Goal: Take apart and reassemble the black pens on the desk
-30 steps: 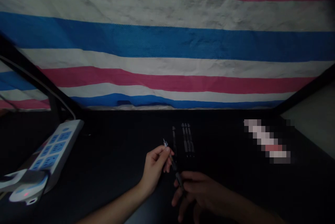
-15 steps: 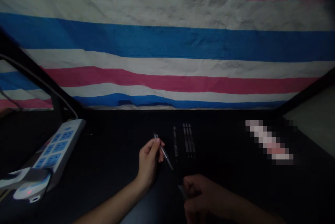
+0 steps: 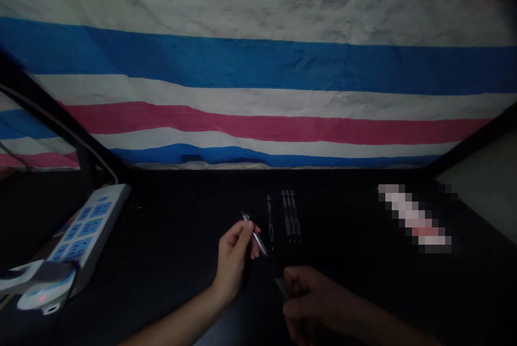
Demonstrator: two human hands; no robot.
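My left hand (image 3: 234, 260) is closed around a slim pen (image 3: 259, 241), thumb and fingers pinching its barrel. The pen tilts, its lower end pointing down to the right toward my other hand. Lower and to the right, my right hand (image 3: 313, 300) is curled in shadow. From its fingers sticks out a small greyish, pointed piece (image 3: 279, 285); its kind is too dark to tell. Just beyond both hands, a single pen (image 3: 270, 219) lies on the black table (image 3: 181, 233). Three more pens (image 3: 290, 216) lie side by side to its right.
A white power strip (image 3: 103, 227) with blue sockets is at the left, a white plug (image 3: 46, 292) and cable at its near end. On the right lies a pixelated pinkish-white object (image 3: 412, 216). A striped tarp (image 3: 258, 66) hangs behind the table.
My left hand has shifted slightly right and nearer to me with the pen, which has slid or turned a little in the fingers. My right hand has barely moved.
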